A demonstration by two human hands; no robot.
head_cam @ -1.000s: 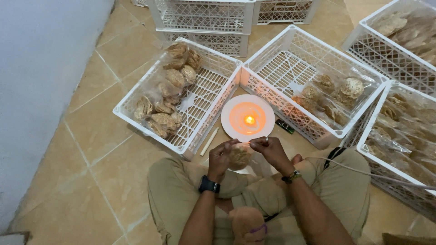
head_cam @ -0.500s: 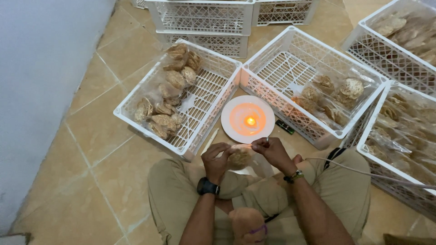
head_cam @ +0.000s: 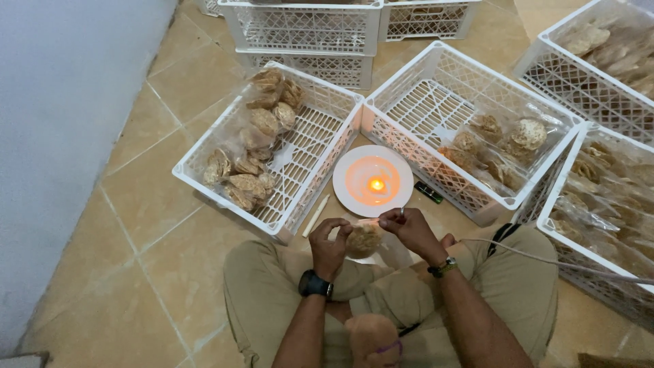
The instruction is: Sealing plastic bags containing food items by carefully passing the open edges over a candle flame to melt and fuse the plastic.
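In the head view, a clear bag of crackers [head_cam: 363, 240] is pinched shut at its top edge between left hand [head_cam: 330, 247] and right hand [head_cam: 409, 233], its mouth stretched crosswise just short of the candle flame [head_cam: 376, 185] on the white plate [head_cam: 354, 163] directly ahead, both hands about equally near.

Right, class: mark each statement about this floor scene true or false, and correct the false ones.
1. Both hands, left hand and right hand, hold a small clear plastic bag of round brown crackers. True.
2. A lit candle stands on the round white plate. True.
3. The plate sits inside a white plastic lattice crate. False: it sits on the tan tiled floor between crates.
4. The left wrist is bare. False: it wears a black wristwatch.
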